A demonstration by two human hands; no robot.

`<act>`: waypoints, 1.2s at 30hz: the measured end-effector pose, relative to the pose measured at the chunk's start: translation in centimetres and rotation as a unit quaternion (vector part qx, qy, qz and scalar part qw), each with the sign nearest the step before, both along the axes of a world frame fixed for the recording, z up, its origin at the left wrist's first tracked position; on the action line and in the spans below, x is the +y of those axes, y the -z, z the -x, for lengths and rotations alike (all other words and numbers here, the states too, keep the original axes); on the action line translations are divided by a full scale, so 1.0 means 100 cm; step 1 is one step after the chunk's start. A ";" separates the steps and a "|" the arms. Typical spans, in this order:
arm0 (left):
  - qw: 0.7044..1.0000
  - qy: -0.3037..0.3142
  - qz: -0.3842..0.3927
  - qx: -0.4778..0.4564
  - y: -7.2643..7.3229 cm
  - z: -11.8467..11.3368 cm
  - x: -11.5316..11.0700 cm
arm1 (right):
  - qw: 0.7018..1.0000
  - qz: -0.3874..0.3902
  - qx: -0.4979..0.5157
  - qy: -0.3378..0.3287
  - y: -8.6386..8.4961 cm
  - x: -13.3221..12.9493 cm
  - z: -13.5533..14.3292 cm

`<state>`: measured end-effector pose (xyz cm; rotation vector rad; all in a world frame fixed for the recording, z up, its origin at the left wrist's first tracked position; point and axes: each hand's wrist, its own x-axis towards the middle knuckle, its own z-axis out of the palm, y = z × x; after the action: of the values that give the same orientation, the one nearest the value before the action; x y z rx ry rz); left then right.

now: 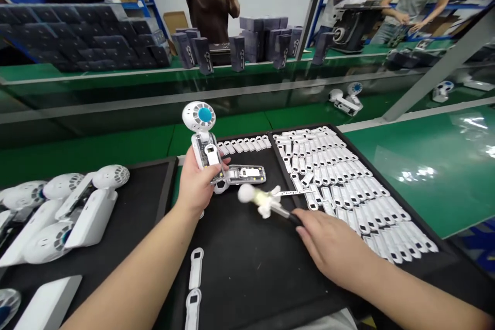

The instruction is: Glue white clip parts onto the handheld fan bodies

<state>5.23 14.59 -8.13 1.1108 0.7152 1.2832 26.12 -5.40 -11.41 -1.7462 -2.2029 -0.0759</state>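
- White device (204, 147) up in the left hand (199, 183), thumb over its front and fingers wrapped behind; round blue-centred head above the grip, folded-out arm pointing toward the right hand (332, 240)
- Right hand closed round the dark handle of a tool (284, 211), its pale end reaching in just below the device's arm
- Black tray (247, 268) under both hands; its dark floor gives open room between and below them
- Small white pieces (340, 185) rowed beyond and beside the right hand, inside the tray's raised far edge
- Left of the left forearm, finished-looking white units (93, 211), close by
- Green surface (425, 160) spreads right of the tray
- Tool's pale end blurred; cannot tell whether it touches the device
- Right hand's curled fingers mostly hidden; leftmost units cut off by the frame
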 end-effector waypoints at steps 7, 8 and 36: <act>0.996 -0.039 -0.061 0.054 0.018 0.000 0.009 | 0.971 0.121 0.118 0.169 -0.021 0.007 0.005; 0.995 -0.039 -0.067 0.062 0.019 0.000 0.010 | 0.966 0.128 0.140 0.178 -0.022 0.008 0.008; 0.997 -0.029 -0.055 0.044 0.018 0.003 0.008 | 0.973 0.207 0.030 0.094 -0.019 -0.011 0.032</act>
<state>4.91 15.35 -9.97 1.2499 0.7530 1.3425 22.95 -6.51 -9.54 -2.1378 -2.1123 0.4152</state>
